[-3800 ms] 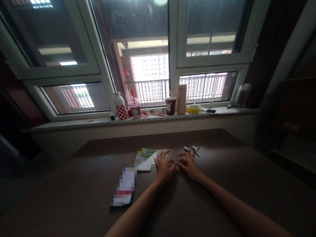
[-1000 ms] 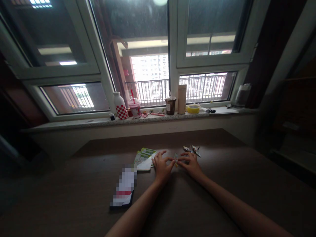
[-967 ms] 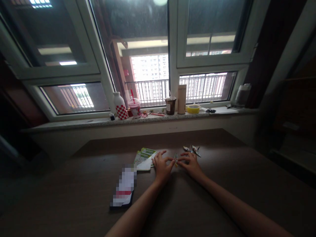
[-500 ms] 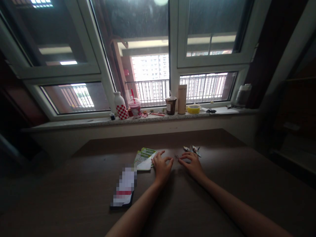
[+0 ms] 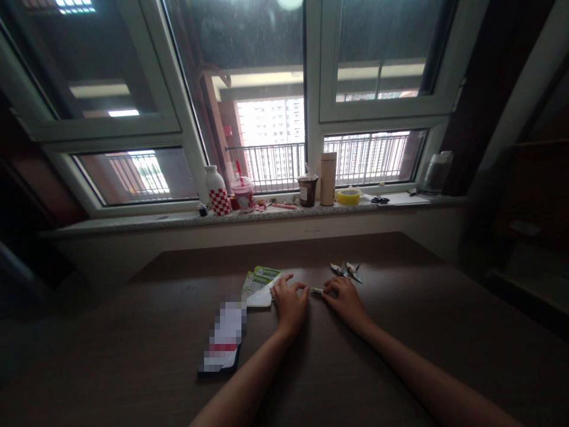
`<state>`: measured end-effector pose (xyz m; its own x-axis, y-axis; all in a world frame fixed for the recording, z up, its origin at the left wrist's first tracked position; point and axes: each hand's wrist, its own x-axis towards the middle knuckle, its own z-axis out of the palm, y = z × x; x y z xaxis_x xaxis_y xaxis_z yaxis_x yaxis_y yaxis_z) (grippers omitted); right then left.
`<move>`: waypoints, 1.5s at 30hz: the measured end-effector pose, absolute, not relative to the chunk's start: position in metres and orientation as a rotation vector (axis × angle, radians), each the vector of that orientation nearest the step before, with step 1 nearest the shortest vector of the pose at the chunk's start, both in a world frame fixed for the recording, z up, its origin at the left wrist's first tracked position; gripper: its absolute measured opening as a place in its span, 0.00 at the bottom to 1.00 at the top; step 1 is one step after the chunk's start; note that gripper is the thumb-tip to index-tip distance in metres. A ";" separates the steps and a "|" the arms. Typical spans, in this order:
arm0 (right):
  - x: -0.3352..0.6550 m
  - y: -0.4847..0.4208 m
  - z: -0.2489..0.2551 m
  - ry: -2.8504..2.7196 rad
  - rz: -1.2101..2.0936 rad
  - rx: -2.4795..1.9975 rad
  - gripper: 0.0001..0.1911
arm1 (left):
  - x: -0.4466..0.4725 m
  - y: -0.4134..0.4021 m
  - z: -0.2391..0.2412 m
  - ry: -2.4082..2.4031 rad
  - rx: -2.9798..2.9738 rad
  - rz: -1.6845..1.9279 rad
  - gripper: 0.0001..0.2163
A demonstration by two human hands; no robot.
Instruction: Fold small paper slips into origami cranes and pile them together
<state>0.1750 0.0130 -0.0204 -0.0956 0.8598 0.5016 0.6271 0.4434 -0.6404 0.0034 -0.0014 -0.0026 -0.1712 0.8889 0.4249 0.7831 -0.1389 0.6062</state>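
Both my hands rest on a dark wooden table. Between them lies a small folded paper piece, flat on the table. My right hand pinches its right end with curled fingertips. My left hand sits just left of it, fingers curled, fingertips close to the paper but apart from it. Behind my right hand stand small folded paper figures. A stack of green and white paper sheets lies by my left hand.
A phone lies on the table to the left. The window sill holds a checked bottle, a pink cup, a brown cup, a tall flask, yellow tape and scissors.
The paper piece was held up between both hands' fingertips; it now lies flat on the table. My left hand has drawn back slightly from it.
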 end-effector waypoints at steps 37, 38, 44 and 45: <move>0.170 0.010 -0.020 -1.844 0.331 -1.527 0.09 | 0.009 -0.009 0.005 1.981 2.035 0.830 0.08; 0.170 0.011 -0.021 -1.845 0.326 -1.530 0.10 | 0.009 -0.009 0.005 1.982 2.038 0.828 0.08; 0.171 0.011 -0.022 -1.870 0.323 -1.526 0.10 | 0.010 -0.008 0.005 1.951 2.043 0.829 0.08; 0.171 0.011 -0.021 -1.870 0.324 -1.524 0.09 | 0.010 -0.008 0.005 1.947 2.043 0.832 0.08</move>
